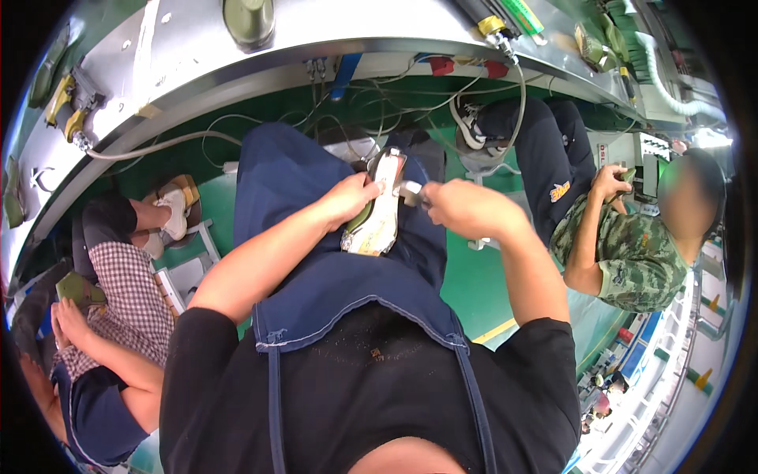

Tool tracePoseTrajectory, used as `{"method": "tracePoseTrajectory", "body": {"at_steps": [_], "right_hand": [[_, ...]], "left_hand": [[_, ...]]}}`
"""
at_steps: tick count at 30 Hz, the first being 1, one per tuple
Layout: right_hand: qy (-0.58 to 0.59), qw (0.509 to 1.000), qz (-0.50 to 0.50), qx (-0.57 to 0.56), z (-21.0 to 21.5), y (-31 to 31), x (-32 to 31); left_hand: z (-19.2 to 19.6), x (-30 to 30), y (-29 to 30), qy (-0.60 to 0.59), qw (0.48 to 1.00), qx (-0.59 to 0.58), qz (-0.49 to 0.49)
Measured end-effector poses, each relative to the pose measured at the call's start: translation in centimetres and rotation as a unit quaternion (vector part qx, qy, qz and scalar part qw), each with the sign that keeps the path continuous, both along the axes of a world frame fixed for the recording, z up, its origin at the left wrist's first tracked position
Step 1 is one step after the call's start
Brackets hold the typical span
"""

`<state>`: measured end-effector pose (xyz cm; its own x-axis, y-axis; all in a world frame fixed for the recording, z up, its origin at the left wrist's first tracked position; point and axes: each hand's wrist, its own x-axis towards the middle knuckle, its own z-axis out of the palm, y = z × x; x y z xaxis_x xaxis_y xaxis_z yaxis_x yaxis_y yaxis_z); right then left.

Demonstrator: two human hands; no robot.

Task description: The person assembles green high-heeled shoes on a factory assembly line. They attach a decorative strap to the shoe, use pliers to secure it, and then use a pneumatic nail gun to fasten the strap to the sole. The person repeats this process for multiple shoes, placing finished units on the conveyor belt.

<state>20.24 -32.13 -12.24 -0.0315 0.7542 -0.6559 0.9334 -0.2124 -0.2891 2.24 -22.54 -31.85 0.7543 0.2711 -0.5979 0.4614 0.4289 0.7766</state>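
On my lap, over a dark blue apron (316, 276), lies a shoe (377, 213) with its pale sole side up and an olive-green upper. My left hand (353, 198) grips the shoe at its left edge. My right hand (456, 207) is closed around a small metal tool (410, 191) whose tip touches the sole near the shoe's upper end.
A curved metal workbench (197, 55) runs across the top, with cables hanging under it and a hose (142, 148). A seated person in a checked garment (126, 292) is at my left, another in a camouflage shirt (632, 253) at my right. The floor (474, 284) is green.
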Motion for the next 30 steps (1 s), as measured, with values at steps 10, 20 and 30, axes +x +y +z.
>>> {"method": "tracePoseTrajectory", "body": {"at_steps": [10,20,30], "right_hand": [[-0.262,0.798,-0.037,0.541,3.0,16.7,20.4],[-0.206,0.88,-0.111,0.412,1.5,20.0,18.0],[0.247,0.91,-0.291,0.161,4.5,1.9,5.7]], "left_hand": [[1.7,-1.0,-2.0,0.011,0.991,0.131,0.033],[0.8,-0.8,-1.9,-0.021,0.999,0.019,0.033],[1.0,-1.2,-1.6,-0.046,0.998,-0.026,0.035]]}}
